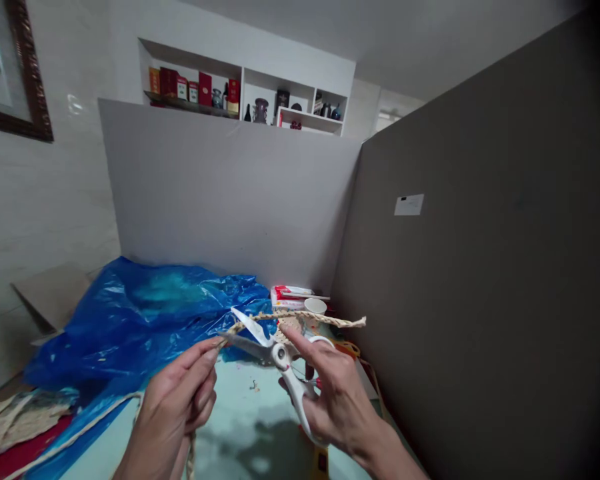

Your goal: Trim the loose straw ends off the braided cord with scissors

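Note:
A braided straw cord [330, 319] runs from my left hand [183, 393] up over the scissors and ends in a frayed tip on the right. My left hand is closed, pinching the cord between thumb and fingers. In my right hand [337, 390] are white-handled scissors [281, 357], their blades spread apart around the cord close to my left fingertips. The right index finger stretches out beneath the cord. More braid hangs below my left hand.
A crumpled blue plastic bag [165, 320] covers the table's back left. Behind the scissors are a white cup [315, 306] and a red-and-white packet [285, 298]. Woven straw [23, 417] lies at far left. Grey partitions [230, 193] stand behind and right.

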{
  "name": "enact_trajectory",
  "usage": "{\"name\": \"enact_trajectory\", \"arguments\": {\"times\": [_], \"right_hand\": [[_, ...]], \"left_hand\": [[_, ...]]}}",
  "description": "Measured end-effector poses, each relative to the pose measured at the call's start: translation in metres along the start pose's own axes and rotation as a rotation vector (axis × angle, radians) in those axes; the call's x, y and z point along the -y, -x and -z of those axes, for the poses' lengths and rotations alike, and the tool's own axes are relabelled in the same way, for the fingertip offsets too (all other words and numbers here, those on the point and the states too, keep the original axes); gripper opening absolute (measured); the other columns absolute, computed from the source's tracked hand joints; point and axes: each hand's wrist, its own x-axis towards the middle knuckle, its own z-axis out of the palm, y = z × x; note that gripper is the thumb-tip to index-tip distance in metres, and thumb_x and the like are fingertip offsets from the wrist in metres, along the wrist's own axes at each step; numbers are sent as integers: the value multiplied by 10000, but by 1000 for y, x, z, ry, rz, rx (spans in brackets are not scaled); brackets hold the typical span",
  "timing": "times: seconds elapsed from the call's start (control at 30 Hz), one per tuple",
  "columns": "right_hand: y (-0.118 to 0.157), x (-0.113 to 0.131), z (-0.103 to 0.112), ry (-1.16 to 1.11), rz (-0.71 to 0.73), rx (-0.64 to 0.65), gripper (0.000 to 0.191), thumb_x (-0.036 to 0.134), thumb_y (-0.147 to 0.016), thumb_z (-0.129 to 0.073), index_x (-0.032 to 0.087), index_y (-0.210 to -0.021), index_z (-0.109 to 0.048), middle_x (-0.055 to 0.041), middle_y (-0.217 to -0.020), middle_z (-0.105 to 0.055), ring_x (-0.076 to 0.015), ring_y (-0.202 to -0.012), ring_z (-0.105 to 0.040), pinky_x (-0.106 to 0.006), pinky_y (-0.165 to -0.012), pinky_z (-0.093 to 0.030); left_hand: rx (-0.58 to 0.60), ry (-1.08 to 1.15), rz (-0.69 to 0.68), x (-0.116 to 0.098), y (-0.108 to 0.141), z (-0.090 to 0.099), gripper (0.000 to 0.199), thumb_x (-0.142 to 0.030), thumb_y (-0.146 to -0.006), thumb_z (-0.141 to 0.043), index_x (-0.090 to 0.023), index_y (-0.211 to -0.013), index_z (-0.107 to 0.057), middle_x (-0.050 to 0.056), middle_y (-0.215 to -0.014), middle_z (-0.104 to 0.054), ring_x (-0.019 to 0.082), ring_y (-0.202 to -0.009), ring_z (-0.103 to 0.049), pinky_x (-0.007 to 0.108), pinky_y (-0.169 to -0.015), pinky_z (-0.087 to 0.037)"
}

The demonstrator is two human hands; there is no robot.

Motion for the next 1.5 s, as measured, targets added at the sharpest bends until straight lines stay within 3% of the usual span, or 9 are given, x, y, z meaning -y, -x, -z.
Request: {"name": "enact_trajectory", "arguments": {"times": [0.1,0.2,0.33,0.53,0.67,0.93,1.13,1.37,1.5], "right_hand": [[3,-4,-1,216,103,0,706,117,-707,-564,263,-1397,-603,-21,-718,-589,-209,-625,-564,-293,-574,-403],[3,-7,-2,323,144,4,728,87,-647,-550,228,-1357,-632,-22,-700,-569,-217,-627,-567,-305,-576,-395],[2,-8,-3,336,185,-25,742,73,-669,-532,221,-1394,-594,-22,-715,-592,-221,-653,-585,-316,-604,-414],[7,-11,-7,398,249,-93,701,44,-731,-515,201,-1412,-579,-4,-695,-591,-190,-603,-542,-311,-598,-393],[10,-13,-7,420,250,-105,764,24,-719,-488,200,-1461,-539,-15,-747,-641,-197,-676,-589,-322,-683,-440],[7,-10,-4,426,260,-162,750,23,-687,-478,205,-1404,-599,-3,-716,-638,-184,-636,-540,-313,-640,-398],[6,-9,-6,398,268,-207,654,14,-741,-477,180,-1349,-647,1,-670,-601,-183,-597,-506,-316,-594,-363],[8,-10,-10,253,223,-107,782,-7,-671,-506,188,-1426,-550,3,-822,-750,-183,-672,-609,-305,-692,-462],[12,-15,-15,211,181,-65,781,17,-658,-515,192,-1418,-556,-7,-821,-762,-188,-661,-645,-294,-660,-484]], "left_hand": [[-24,8,-40,-2,2,-1,508,-512,-670,-889,-152,-991,-729,-118,-472,-410,28,-427,-203,151,-381,-163],[-46,1,-57,-2,4,-3,524,-524,-641,-906,-161,-983,-744,-84,-490,-495,29,-425,-273,143,-386,-188],[-31,-4,-52,-5,7,-3,476,-540,-630,-906,-184,-910,-760,-64,-513,-539,32,-440,-281,148,-397,-240],[30,-39,-19,-8,12,-6,426,-510,-600,-919,-142,-602,-704,-16,-523,-584,29,-434,-284,168,-384,-242],[14,-47,-32,-12,18,-12,431,-501,-559,-927,-140,-555,-690,1,-525,-600,34,-423,-284,189,-380,-254],[-14,-92,-37,-18,23,-17,438,-505,-481,-925,-149,-490,-671,2,-474,-549,33,-404,-231,214,-363,-196],[22,-100,-14,-5,19,-4,444,-550,-571,-923,-163,-584,-706,-11,-531,-557,51,-470,-304,180,-421,-260],[-18,-97,5,2,18,2,463,-573,-541,-938,-171,-647,-735,-24,-533,-548,59,-495,-334,162,-430,-262],[-64,-96,20,2,16,2,490,-560,-528,-948,-193,-817,-799,-22,-569,-577,69,-516,-356,164,-445,-291]]}}
